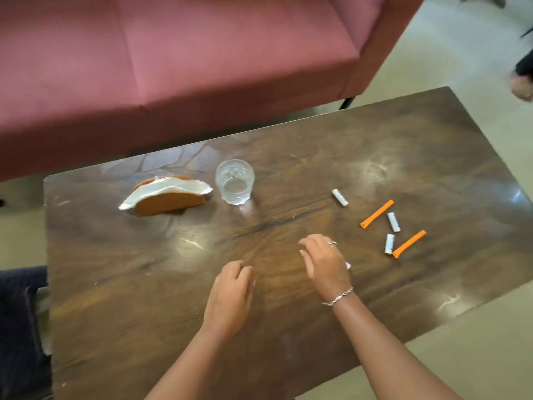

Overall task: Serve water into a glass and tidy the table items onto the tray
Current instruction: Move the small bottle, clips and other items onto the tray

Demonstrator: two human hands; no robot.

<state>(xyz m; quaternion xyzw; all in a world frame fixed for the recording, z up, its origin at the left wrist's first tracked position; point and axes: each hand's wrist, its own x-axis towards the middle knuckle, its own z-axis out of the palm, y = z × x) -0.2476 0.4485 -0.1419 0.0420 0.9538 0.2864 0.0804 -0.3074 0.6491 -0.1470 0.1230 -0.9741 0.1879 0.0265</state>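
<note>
While both hands hover over the middle of the table (121, 284), we see the left hand (229, 295) empty, its fingers loosely curled, and the right hand (324, 262) half open with fingers bent downward; a small white thing peeks from under its far side, and we cannot tell whether it is gripped. The glass (235, 181) stands upright near the table's far edge, apparently holding some water, just beside a napkin holder (168, 197) toward the left end. Toward the right end lie three white sachets (339, 197) and two orange sticks (377, 213), scattered close together.
</note>
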